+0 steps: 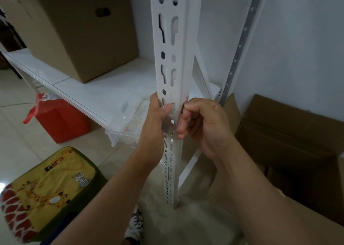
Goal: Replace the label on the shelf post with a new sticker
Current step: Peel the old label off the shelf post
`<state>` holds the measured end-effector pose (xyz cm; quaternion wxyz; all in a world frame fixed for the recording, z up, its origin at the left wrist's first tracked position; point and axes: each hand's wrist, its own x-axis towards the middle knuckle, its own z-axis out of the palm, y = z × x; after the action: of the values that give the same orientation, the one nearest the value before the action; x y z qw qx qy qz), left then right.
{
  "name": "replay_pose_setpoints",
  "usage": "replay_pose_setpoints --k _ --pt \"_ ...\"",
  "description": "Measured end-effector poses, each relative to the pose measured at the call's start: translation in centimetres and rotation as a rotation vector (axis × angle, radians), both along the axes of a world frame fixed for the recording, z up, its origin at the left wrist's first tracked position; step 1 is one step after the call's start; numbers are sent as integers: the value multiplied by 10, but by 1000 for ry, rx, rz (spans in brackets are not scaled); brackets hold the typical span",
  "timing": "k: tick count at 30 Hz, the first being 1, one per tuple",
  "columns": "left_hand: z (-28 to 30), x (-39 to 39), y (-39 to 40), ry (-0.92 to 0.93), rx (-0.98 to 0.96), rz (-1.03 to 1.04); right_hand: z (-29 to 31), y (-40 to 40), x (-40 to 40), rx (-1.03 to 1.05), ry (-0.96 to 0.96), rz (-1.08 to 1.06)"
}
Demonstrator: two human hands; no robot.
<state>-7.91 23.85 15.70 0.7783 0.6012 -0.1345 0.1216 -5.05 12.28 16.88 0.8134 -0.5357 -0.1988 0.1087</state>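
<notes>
The only text I can read is on the yellow cushion (46, 185) on the floor to my left: black letters "Gira", followed by smaller red letters too blurred to make out, possibly finishing "Giraffe". Faint red marks show on the shelf post (170, 58) beside my right hand (202, 125); illegible. The red bag (61, 118) bears white print, unreadable.
</notes>
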Motion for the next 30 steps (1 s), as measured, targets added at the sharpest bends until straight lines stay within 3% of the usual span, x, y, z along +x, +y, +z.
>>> replay_pose_setpoints --k 15,21,30 --pt "0 0 -1 -41 -52 -72 1 0 -2 57 56 20" --pt "-4 3 2 36 36 26 3 1 -3 -11 7 -44" --pt "1 1 -2 -1 -46 -37 3 2 -3 40 66 -40"
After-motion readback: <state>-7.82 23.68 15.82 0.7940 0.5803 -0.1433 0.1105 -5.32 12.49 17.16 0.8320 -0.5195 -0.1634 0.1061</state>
